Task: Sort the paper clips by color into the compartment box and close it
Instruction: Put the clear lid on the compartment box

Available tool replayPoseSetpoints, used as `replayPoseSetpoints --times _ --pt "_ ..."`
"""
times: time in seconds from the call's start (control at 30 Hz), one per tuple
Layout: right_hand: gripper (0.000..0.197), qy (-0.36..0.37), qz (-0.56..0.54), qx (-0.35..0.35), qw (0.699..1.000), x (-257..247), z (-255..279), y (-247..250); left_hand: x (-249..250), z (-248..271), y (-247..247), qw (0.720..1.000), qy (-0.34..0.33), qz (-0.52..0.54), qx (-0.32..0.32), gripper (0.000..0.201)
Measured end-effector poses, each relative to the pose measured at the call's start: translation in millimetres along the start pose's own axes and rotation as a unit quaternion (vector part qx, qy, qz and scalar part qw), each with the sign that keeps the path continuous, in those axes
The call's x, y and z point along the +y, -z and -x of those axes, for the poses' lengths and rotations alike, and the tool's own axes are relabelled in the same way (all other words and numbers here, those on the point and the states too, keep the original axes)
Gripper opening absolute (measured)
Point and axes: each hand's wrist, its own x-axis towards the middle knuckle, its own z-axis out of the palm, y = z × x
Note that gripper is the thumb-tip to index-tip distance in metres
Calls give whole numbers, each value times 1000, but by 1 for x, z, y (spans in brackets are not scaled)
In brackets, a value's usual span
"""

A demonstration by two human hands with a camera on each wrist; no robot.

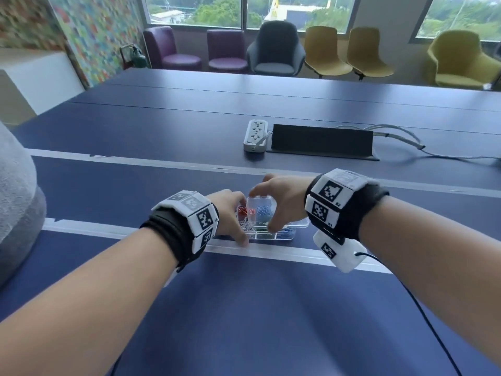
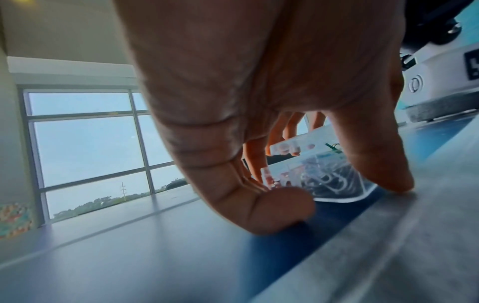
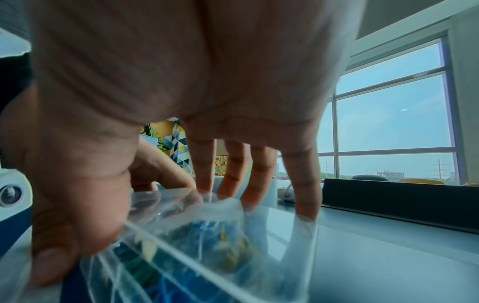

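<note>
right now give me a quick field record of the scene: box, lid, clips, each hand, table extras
box: clear compartment box on the blue table
lid: clear lid partly raised, not shut
clips: red clips, blue clips, white clips in separate compartments
left hand: left hand at the box's left end, thumb tip on the table
right hand: right hand holds the lid, fingers on top, thumb at its near edge
extras: power strip, black cable tray

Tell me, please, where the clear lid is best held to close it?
Probably the lid's free front edge, hands from above at both ends: it stands half open over the compartment box, hinged at the far side, so pressing the front brings it down evenly.
</note>
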Motion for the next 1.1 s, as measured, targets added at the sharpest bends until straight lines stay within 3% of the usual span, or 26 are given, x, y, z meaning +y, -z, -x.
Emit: replayPoseSetpoints --times 0.43,0.63,0.77,1.1 --pt "75 18 -6 25 1000 -9 -14 -9 -9 2 3 992 4 125 -23 76" --pt "72 16 -10 35 999 -12 -12 -12 -11 0 5 995 -11 96 -30 86" --pt "58 9 11 29 999 -18 -15 -17 -13 -2 5 994 -15 103 -24 92" --pt "56 14 -40 28 999 -10 -11 -21 -11 -1 5 991 -12 125 -40 74"
